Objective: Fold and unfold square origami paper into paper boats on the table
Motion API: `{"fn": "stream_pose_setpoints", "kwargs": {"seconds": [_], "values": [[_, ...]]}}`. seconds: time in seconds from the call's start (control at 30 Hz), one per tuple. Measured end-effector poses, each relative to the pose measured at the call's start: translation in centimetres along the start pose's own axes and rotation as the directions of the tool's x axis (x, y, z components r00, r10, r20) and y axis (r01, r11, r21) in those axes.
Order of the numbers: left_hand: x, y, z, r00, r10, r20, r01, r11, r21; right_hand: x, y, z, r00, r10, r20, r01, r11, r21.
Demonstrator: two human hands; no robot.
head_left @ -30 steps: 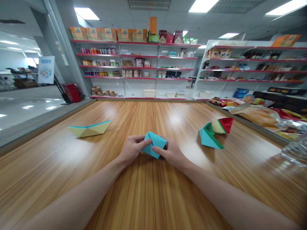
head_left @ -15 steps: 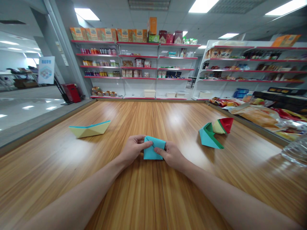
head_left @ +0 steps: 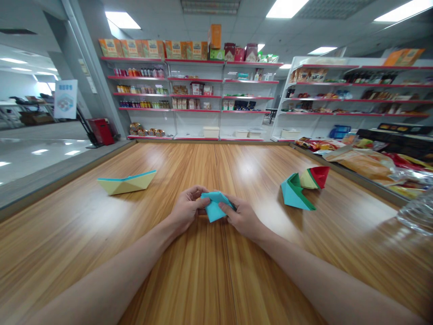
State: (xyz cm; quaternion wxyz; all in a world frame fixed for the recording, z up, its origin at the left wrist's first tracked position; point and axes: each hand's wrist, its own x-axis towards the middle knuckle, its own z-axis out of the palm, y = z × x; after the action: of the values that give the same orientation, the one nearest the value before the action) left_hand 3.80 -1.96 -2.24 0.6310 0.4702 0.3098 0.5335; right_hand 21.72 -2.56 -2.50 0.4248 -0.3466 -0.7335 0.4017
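Observation:
A folded piece of blue paper [head_left: 215, 209] is held between both hands just above the wooden table [head_left: 189, 271]. My left hand [head_left: 187, 207] pinches its left corner, thumb on top and fingers behind. On the other side my right hand [head_left: 241, 214] grips the right edge, its thumb pressed on the front. The fingers behind the paper are partly hidden. A yellow paper boat [head_left: 127, 183] with a blue rim lies to the left. Off to the right sit a blue and green folded paper piece [head_left: 297, 193] and a red, green and cream one [head_left: 315, 177], close together.
Packaged snacks [head_left: 358, 162] and a clear plastic item [head_left: 417, 212] are along the right side. A raised edge borders the table. Beyond it stand shelves [head_left: 194, 113] of goods, with a red box [head_left: 101, 131] on the floor at left.
The blue paper has gone from a nearly square, upright outline to a tilted one with a point at the bottom. Both hands have shifted slightly with it.

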Motion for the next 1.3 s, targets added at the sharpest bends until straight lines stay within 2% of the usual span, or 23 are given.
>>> {"fn": "stream_pose_setpoints", "kwargs": {"seconds": [0.1,0.2,0.3,0.47,0.57,0.77,0.87,1.0,1.1,1.2,1.3], "values": [[-0.1,0.1,0.3,0.999,-0.008,0.032,0.010,0.998,-0.069,0.1,0.3,0.0,1.000,-0.021,-0.020,0.022,1.000,0.020],[-0.2,0.1,0.9,0.995,-0.081,0.066,0.089,0.988,-0.125,0.1,0.6,-0.1,0.995,-0.056,-0.081,0.056,0.998,-0.009],[-0.3,0.1,1.3,0.989,-0.114,0.096,0.121,0.990,-0.067,0.0,0.8,-0.2,0.990,-0.115,-0.086,0.107,0.989,-0.100],[-0.3,-0.1,1.2,0.989,-0.086,0.121,0.087,0.996,-0.002,0.0,0.4,-0.4,0.982,-0.174,-0.068,0.157,0.966,-0.207],[-0.2,-0.6,0.9,0.991,-0.052,0.126,0.048,0.998,0.036,0.0,-0.1,-0.3,0.986,-0.144,-0.080,0.126,0.973,-0.195],[0.0,-1.2,0.5,0.993,0.049,0.106,-0.068,0.980,0.185,-0.2,-0.5,-0.1,0.997,0.005,-0.072,-0.012,0.995,-0.100],[0.0,-1.0,0.6,0.995,0.060,0.076,-0.075,0.974,0.214,-0.3,-0.5,-0.1,0.988,0.063,-0.139,-0.083,0.986,-0.147],[0.0,-0.7,0.8,0.995,0.101,0.013,-0.102,0.975,0.197,-0.2,-0.2,-0.2,0.974,0.045,-0.220,-0.098,0.967,-0.237],[0.1,-0.8,0.7,0.993,0.117,-0.032,-0.109,0.978,0.179,0.0,0.0,-0.3,0.983,0.053,-0.175,-0.096,0.964,-0.247],[0.1,-0.7,0.6,0.990,0.138,-0.034,-0.128,0.971,0.201,0.0,-0.1,-0.4,0.993,0.099,-0.059,-0.110,0.967,-0.229],[-0.1,-0.5,0.6,0.989,0.144,-0.020,-0.135,0.961,0.242,0.0,-0.3,-0.6,0.991,0.135,-0.001,-0.133,0.971,-0.199]]}}
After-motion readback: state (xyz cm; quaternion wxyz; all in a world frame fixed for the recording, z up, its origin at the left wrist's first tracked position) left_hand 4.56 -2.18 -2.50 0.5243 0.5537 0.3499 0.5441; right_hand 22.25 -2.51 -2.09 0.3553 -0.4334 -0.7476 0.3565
